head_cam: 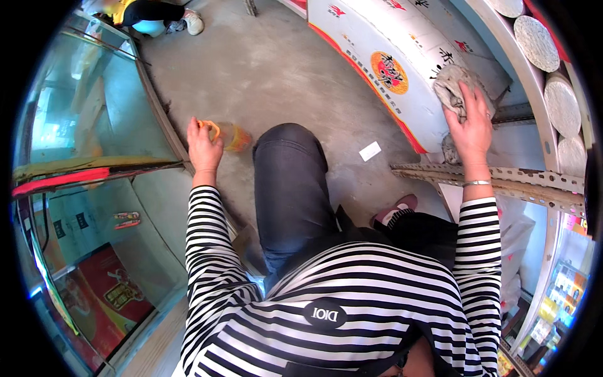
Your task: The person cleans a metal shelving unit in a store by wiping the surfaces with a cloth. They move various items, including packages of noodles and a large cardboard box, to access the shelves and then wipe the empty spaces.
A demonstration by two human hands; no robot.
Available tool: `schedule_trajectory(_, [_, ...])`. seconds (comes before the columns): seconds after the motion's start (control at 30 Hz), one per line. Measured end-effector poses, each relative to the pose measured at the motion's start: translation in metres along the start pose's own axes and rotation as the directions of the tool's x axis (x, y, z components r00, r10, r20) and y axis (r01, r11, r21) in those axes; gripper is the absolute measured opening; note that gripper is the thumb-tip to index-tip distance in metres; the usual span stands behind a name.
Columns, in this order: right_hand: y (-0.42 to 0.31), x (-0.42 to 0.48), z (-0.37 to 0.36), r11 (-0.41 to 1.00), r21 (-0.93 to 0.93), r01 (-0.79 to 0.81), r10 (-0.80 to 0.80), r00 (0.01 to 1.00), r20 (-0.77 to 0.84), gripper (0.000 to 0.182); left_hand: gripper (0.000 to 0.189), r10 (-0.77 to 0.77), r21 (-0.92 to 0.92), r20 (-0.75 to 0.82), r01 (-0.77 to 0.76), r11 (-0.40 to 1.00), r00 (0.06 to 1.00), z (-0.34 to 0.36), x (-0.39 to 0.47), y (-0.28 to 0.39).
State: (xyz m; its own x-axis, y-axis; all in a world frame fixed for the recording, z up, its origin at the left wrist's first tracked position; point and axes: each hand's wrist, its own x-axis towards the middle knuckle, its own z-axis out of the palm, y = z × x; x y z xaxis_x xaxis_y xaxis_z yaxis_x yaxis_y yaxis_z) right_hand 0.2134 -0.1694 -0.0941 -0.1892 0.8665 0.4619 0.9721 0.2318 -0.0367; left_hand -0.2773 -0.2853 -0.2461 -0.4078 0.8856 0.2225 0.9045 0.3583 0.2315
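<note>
My left hand [206,148] is closed around the orange top of a see-through plastic container [235,137], which is tilted above the concrete floor, next to the edge of a glass case. At the far right, my right hand [471,123] holds a crumpled, stained grey rag [451,87]. The rag lies against a white printed carton [362,56] with a red lower edge, which rests on a metal shelf. My palm and fingertips hide part of the rag.
A glass display case [155,94] lines the left side. Perforated metal shelf rails [509,181] run along the right, with round silvery can ends [537,43] above. A small white card [370,151] lies on the concrete floor [221,66]. Another person's shoe [193,22] shows at the top left.
</note>
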Motion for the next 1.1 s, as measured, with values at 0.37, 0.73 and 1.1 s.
schedule_trajectory(0.37, [0.004, -0.004, -0.003, 0.999, 0.017, -0.035, 0.034, 0.998, 0.045, 0.058, 0.044, 0.028, -0.026, 0.019, -0.027, 0.999, 0.999, -0.004, -0.001, 0.000])
schedule_trajectory(0.73, [0.003, 0.000, -0.009, 0.995, 0.083, -0.048, 0.044, 0.998, 0.053, 0.055, 0.035, -0.319, -0.977, -0.016, 0.053, 0.207, 0.947, -0.061, 0.032, 0.131])
schedule_trajectory(1.1, [0.012, 0.047, 0.001, 0.939, 0.154, -0.307, 0.266, 0.934, 0.237, 0.049, 0.043, 0.678, -0.497, -0.168, -0.655, 0.569, 0.716, -0.073, 0.052, 0.361])
